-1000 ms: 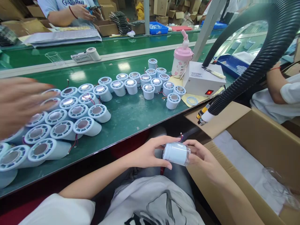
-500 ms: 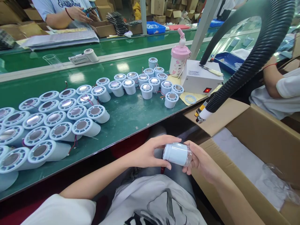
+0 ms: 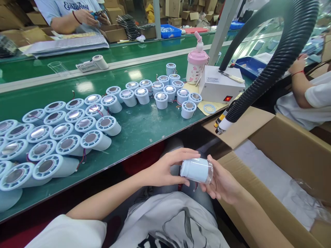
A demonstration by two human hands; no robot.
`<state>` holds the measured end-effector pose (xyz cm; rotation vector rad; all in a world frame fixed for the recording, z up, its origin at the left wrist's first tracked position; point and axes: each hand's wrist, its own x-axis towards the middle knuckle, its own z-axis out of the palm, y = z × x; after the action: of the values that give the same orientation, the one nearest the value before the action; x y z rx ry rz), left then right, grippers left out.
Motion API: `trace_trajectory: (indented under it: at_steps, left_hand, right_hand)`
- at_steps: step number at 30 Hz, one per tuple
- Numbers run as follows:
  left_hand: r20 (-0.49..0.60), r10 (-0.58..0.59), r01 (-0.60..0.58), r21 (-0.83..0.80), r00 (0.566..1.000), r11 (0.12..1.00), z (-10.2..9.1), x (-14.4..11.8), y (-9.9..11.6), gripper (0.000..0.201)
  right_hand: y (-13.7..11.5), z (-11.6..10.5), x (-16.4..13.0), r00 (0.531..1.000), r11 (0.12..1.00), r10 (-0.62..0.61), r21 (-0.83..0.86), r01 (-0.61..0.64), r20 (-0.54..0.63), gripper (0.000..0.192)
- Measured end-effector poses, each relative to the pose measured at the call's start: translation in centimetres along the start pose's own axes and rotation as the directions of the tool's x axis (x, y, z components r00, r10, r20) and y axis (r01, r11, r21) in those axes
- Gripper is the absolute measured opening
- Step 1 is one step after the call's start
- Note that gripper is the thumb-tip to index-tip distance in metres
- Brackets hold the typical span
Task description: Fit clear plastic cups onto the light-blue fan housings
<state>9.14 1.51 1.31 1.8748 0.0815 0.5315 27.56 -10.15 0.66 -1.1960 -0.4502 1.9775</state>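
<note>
Over my lap I hold one white cylindrical lamp housing (image 3: 196, 170) on its side, between both hands. My left hand (image 3: 165, 168) grips its left end with thumb below and fingers on top. My right hand (image 3: 222, 182) cups its right, clear-capped end from below. A thin wire hangs under the housing. On the green bench (image 3: 139, 129) above lie several more white housings (image 3: 90, 139) with round metallic faces, in rows at the left and a cluster (image 3: 161, 100) in the middle.
An open cardboard box (image 3: 281, 172) with white lining stands at my right. A black corrugated hose (image 3: 271, 69) ends above its flap. A white control box (image 3: 219, 88) and a pink bottle (image 3: 197, 67) sit on the bench. Other people work across the bench and at the far right.
A blurred hand at the left edge one second ago has gone. My right hand has slid under the housing's right end, and the housing has turned slightly.
</note>
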Motion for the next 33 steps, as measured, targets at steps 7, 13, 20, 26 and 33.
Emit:
trace_trajectory:
  at_steps: [7,13,20,26,33]
  left_hand:
    - [-0.038,-0.282,0.275,-0.133,0.959,0.952,0.5,-0.2,1.3,0.063]
    - [0.04,-0.416,0.413,-0.252,0.908,0.875,0.3,-0.1,1.5,0.065]
    - [0.088,-0.241,0.255,-0.219,0.966,0.942,-0.3,0.0,1.2,0.076]
    - [0.218,-0.426,0.478,-0.441,0.878,0.76,0.0,-0.2,0.8,0.082]
    - [0.216,-0.454,0.5,-0.47,0.864,0.728,0.1,-0.2,-0.2,0.082]
  right_hand:
    - [1.3,-0.9,-0.4,0.829,0.767,-0.558,-0.401,0.501,-0.032,0.074]
    - [1.4,-2.3,-1.1,0.305,-0.236,-0.818,-0.768,0.596,0.488,0.064]
    - [1.6,-1.8,-1.1,0.781,0.72,-0.619,-0.342,0.604,0.078,0.042]
    - [0.9,-1.0,-1.4,0.877,0.862,-0.481,-0.183,0.472,-0.006,0.043]
    - [0.9,-1.3,-0.9,0.92,0.919,-0.386,-0.11,0.379,-0.06,0.046]
